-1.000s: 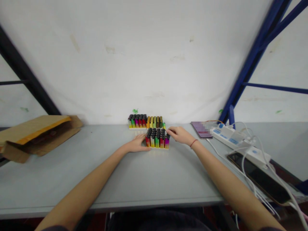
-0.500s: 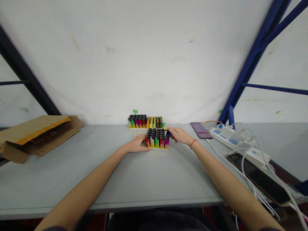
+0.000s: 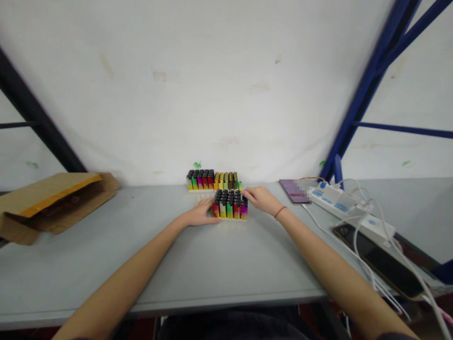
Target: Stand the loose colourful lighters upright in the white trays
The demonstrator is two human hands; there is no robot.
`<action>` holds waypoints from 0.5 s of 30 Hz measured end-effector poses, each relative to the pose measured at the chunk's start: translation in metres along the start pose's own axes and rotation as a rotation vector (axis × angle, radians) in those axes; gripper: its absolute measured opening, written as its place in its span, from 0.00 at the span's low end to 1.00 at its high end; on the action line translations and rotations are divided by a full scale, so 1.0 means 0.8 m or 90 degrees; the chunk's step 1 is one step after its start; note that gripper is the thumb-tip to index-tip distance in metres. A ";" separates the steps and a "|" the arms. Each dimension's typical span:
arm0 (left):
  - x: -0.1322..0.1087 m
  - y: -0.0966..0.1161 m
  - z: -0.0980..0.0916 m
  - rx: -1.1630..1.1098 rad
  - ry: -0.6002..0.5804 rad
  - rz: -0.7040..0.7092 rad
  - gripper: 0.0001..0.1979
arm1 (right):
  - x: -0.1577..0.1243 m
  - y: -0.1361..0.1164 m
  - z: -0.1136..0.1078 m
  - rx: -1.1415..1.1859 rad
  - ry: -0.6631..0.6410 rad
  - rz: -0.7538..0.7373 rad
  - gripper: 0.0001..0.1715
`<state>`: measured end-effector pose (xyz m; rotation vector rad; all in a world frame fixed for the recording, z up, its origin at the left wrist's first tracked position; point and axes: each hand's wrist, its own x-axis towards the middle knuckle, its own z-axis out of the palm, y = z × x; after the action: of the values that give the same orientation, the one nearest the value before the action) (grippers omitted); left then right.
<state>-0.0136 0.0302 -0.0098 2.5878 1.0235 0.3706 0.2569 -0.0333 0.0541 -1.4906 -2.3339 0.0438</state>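
Note:
Rows of colourful lighters with black tops [image 3: 230, 208] stand upright in a white tray on the grey table. My left hand [image 3: 200, 215] rests against the left side of this tray, thumb stretched along its front corner and fingers round the back. At the tray's back right corner, my right hand [image 3: 260, 198] pinches a dark blue lighter [image 3: 244, 197], largely hidden by the fingers and the row in front. Behind stand a second group of black-topped lighters [image 3: 200, 181] and a group of yellow, orange and dark green lighters [image 3: 226, 182].
An open brown paper bag [image 3: 53, 193] lies at the left. To the right are a purple-screened phone [image 3: 294, 191], a white power strip [image 3: 354, 212] with cables, and a dark phone [image 3: 378, 259]. A white wall [image 3: 226, 94] rises behind the table.
My right hand has shifted slightly left, bringing the blue lighter from beside the front tray in over its back right corner. The left hand keeps its hold on the tray's side.

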 end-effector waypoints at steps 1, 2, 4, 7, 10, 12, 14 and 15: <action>0.000 0.000 0.000 0.000 -0.001 0.000 0.42 | 0.000 0.001 0.001 0.000 0.003 0.003 0.25; 0.000 0.001 0.000 -0.001 -0.001 0.000 0.42 | 0.001 0.001 0.002 -0.002 0.004 0.007 0.25; 0.000 0.000 0.000 -0.003 0.003 0.000 0.41 | 0.002 0.003 0.003 -0.012 0.005 0.014 0.25; 0.000 -0.002 0.001 -0.005 0.009 -0.001 0.41 | 0.002 0.003 0.005 -0.032 -0.004 0.016 0.26; 0.000 -0.003 0.001 -0.003 0.011 0.002 0.42 | 0.002 0.001 0.007 -0.008 -0.016 -0.001 0.25; 0.000 -0.002 0.001 0.000 0.006 0.005 0.42 | 0.001 0.002 0.008 0.054 -0.038 0.003 0.28; 0.000 -0.002 0.000 0.001 -0.001 -0.001 0.42 | 0.001 0.007 0.009 0.147 -0.059 0.047 0.35; 0.001 -0.001 -0.001 0.001 -0.004 -0.005 0.42 | 0.002 0.012 0.010 0.188 -0.054 0.083 0.37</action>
<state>-0.0140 0.0312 -0.0096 2.5835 1.0324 0.3586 0.2622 -0.0259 0.0447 -1.5107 -2.1751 0.4726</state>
